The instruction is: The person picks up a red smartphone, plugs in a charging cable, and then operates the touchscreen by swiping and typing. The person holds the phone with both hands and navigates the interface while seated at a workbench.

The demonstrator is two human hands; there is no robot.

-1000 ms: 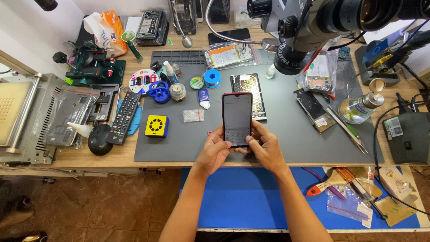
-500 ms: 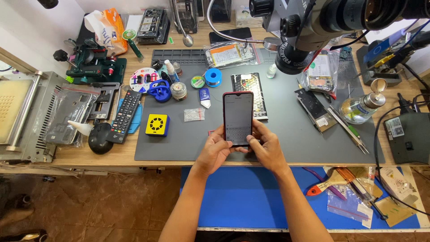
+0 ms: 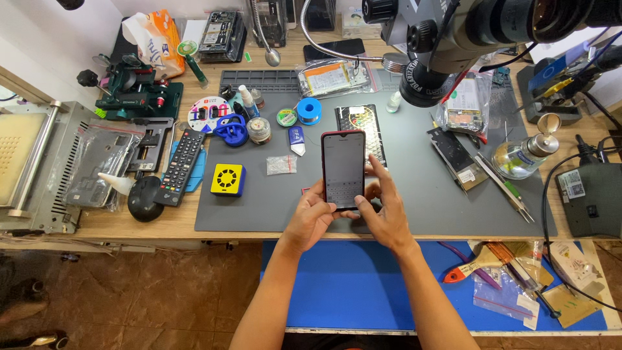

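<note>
A red-edged smartphone (image 3: 343, 165) with its screen lit is held upright over the grey work mat (image 3: 414, 194). My left hand (image 3: 312, 217) grips its lower left edge, thumb on the screen. My right hand (image 3: 382, 210) holds the lower right side, fingers behind the phone, thumb at the bottom of the screen. A dark perforated plate (image 3: 359, 123) lies on the mat just behind the phone.
A microscope head (image 3: 453, 39) hangs over the mat's far right. A yellow square tool (image 3: 228, 179), a small clear bag (image 3: 281, 164), a remote (image 3: 181, 165), solder spools, a glass bottle (image 3: 528, 152) and tweezers (image 3: 502, 185) lie around. A blue mat (image 3: 350, 285) covers the near edge.
The phone has stayed in both hands at the same spot; my thumbs have shifted slightly on the lower part of the screen.
</note>
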